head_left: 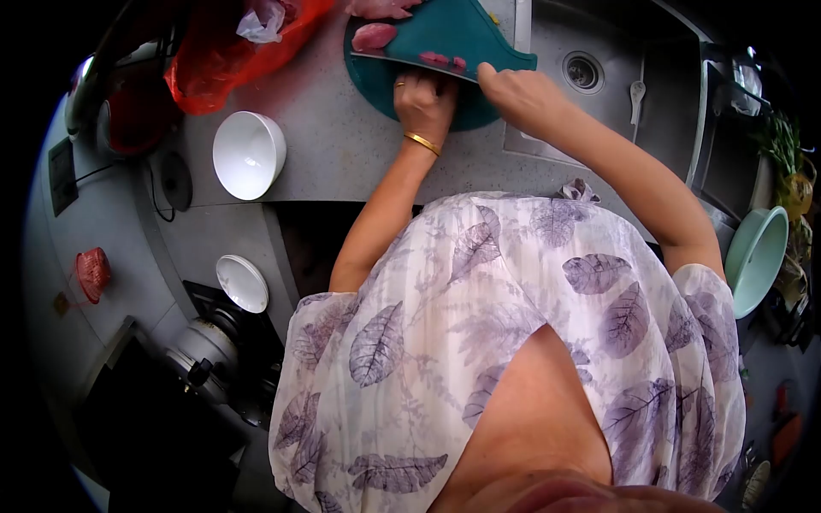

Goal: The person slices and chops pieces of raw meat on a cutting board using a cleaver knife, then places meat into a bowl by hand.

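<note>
A green cutting board [475, 38] lies on the grey counter at the top. My right hand [522, 96] is closed round the handle end of a long knife [398, 62], whose blade stretches leftward across the board. My left hand [423, 103], with a ring and a gold bracelet at the wrist, is on the board against the near side of the blade; its fingertips are partly hidden. Beyond the blade lie a pink piece of meat [374, 36], a few small cut bits [434, 58] and a larger piece of meat [382, 7] at the top edge.
A red plastic bag [227, 64] and a white bowl [249, 156] stand left of the board. To the right is a metal sink [616, 47] with a white spoon [637, 101]. A pale green basin [757, 263] is at far right, white plates [242, 283] at lower left.
</note>
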Motion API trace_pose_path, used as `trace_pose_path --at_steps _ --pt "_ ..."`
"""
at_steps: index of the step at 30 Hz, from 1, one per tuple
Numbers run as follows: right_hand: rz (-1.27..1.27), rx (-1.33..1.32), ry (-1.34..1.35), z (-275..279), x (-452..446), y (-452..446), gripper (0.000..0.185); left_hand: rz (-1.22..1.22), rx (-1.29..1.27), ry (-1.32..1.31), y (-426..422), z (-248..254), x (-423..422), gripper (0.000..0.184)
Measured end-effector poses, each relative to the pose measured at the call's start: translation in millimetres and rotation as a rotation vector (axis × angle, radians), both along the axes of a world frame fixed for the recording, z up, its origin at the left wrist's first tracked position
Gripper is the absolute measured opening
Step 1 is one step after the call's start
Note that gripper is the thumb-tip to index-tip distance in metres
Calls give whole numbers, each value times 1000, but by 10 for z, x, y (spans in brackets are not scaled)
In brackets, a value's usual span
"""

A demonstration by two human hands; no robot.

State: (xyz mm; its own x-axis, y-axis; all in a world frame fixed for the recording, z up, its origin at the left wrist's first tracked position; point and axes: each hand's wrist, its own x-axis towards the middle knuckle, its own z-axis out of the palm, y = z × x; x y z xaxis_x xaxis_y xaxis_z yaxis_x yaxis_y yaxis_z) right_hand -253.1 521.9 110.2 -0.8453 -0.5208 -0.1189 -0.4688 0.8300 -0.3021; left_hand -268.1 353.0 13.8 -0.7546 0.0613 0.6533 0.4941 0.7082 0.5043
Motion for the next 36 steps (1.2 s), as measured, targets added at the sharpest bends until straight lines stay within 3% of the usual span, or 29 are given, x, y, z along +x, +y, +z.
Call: trace_pose_path --at_steps 4,11,16,25,31,36 --pt "-10 18 0 -18 73 122 15 -29 -72 -9 -39 4 -15 12" --pt "-46 86 -86 -10 123 160 15 -49 65 -41 -90 -92 -71 18" --pt "-55 60 -88 -15 73 219 13 -94 -13 0 -5 -126 -111 8" --pt "-40 -85 29 -294 -216 -191 12 -102 -30 -14 -43 -159 -93 10" --pt "-145 13 -82 -227 49 415 14 -36 -94 -44 2 -149 -102 6" --pt "-136 108 -129 129 209 554 15 -50 -6 -44 -32 -57 -84 13"
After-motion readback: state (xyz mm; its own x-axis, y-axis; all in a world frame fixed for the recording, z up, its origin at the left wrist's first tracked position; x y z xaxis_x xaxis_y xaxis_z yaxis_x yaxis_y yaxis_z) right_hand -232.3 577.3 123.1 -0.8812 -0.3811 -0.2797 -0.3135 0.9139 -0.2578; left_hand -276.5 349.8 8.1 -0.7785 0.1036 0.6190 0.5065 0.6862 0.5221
